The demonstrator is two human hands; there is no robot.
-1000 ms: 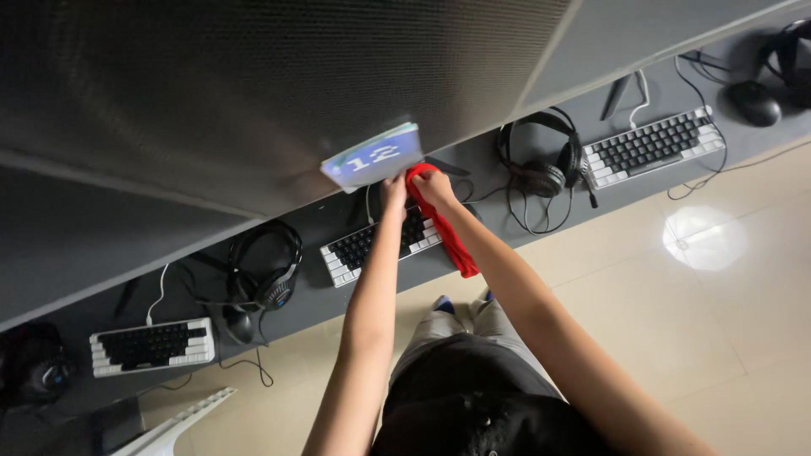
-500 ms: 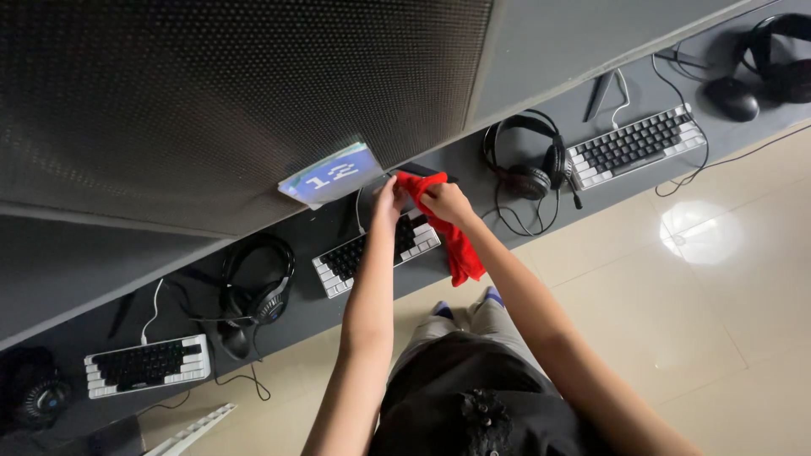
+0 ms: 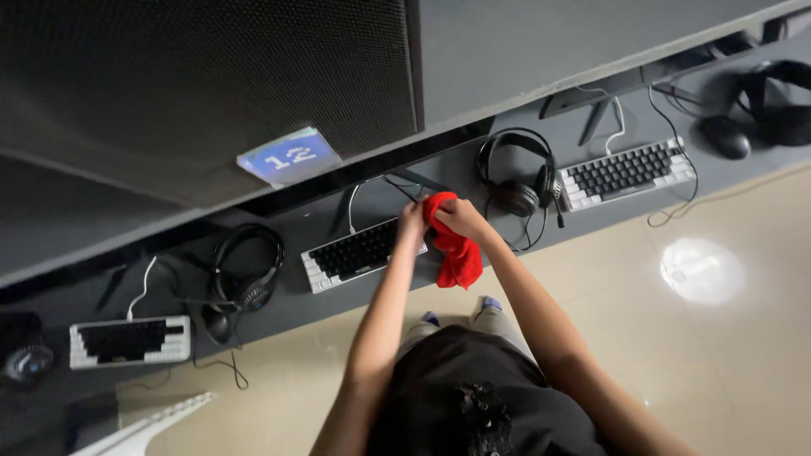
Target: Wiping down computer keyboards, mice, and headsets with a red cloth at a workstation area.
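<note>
Both hands have brought the red cloth (image 3: 454,245) down from the numbered card (image 3: 289,157) to the keyboard (image 3: 359,253).

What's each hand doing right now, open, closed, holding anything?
Left hand: at the red cloth, grip cannot be told.
Right hand: closed, holding the red cloth.
</note>
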